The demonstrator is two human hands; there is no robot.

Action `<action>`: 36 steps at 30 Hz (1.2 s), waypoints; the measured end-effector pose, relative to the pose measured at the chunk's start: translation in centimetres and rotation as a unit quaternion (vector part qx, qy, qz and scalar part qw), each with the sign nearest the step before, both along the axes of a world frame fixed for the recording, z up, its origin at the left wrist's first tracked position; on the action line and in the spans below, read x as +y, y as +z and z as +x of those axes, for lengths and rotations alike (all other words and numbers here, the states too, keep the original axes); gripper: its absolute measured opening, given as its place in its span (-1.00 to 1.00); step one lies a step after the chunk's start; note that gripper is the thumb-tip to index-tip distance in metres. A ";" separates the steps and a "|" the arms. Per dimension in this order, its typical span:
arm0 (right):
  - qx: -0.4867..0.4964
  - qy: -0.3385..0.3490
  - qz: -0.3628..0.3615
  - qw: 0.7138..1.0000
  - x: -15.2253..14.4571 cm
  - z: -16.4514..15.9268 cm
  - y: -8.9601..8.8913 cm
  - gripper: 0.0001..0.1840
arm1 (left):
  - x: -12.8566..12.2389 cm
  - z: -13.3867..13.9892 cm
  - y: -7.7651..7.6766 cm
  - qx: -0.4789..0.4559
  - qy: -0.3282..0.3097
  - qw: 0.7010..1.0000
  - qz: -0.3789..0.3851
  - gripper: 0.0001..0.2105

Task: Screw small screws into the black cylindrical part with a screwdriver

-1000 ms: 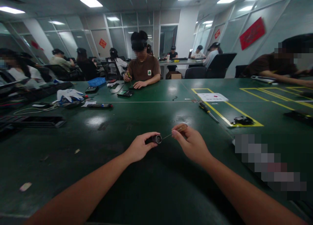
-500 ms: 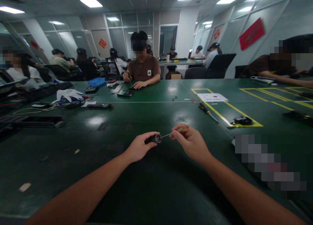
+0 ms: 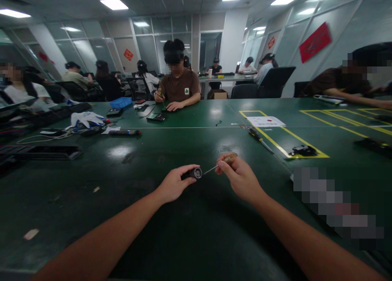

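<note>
A dark cylindrical part (image 3: 197, 173) with a round, ringed end is gripped between the thumb and fingers of my left hand (image 3: 176, 184). Its open end faces right, and small details inside are too tiny to make out. In my right hand (image 3: 240, 175) is a screwdriver (image 3: 230, 158) with an amber, see-through handle and a thin metal shaft. The shaft points left and down, its tip just right of the cylinder's end with a small gap between them. Both hands are over the green table (image 3: 183, 240).
A yellow-black screwdriver (image 3: 260, 140) lies at the right, by black parts (image 3: 303, 151) inside yellow tape. White gloves (image 3: 87, 120), a pen-like tool (image 3: 124, 132) and a black casing (image 3: 49, 151) are on the left. Across the table a person (image 3: 180, 83) works.
The screwdriver's tip has drawn back to the right, away from the cylinder's end. My right hand has shifted slightly; my left hand stays where it was.
</note>
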State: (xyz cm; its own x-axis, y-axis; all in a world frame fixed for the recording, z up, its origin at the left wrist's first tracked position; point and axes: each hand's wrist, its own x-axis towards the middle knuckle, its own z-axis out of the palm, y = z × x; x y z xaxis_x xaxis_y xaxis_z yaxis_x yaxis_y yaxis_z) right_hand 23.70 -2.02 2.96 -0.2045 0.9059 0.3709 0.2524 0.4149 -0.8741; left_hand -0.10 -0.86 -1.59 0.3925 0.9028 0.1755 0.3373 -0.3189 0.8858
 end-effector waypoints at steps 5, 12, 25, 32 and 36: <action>0.022 -0.001 -0.006 1.000 -0.1 -0.2 0.3 -0.80 | -0.2 0.1 0.4 0.007 -0.001 1.000 -0.006 -0.56; 0.014 0.033 -0.025 0.999 0.2 -0.6 -0.3 -0.79 | -0.4 0.3 0.6 0.005 -0.017 1.000 -0.003 -0.57; 0.104 0.042 -0.106 0.988 1.3 -0.4 -1.4 -0.71 | -0.4 0.2 0.6 0.017 -0.012 1.000 -0.001 -0.57; 0.094 0.047 -0.097 0.990 1.4 0.1 -1.2 -0.68 | -0.4 0.3 0.8 0.021 -0.003 1.000 -0.008 -0.58; 0.104 0.021 -0.084 0.991 1.8 1.0 -0.7 -0.72 | -0.4 0.2 0.9 0.011 0.002 1.000 -0.008 -0.58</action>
State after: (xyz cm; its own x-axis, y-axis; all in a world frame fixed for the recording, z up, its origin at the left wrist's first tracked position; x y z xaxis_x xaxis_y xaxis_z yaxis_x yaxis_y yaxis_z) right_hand 24.72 -0.18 2.29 -0.1777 0.9508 0.2539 0.0447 0.2655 -0.9631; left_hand 0.14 -1.31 -0.66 0.3930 0.9068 0.1526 0.3584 -0.3039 0.8827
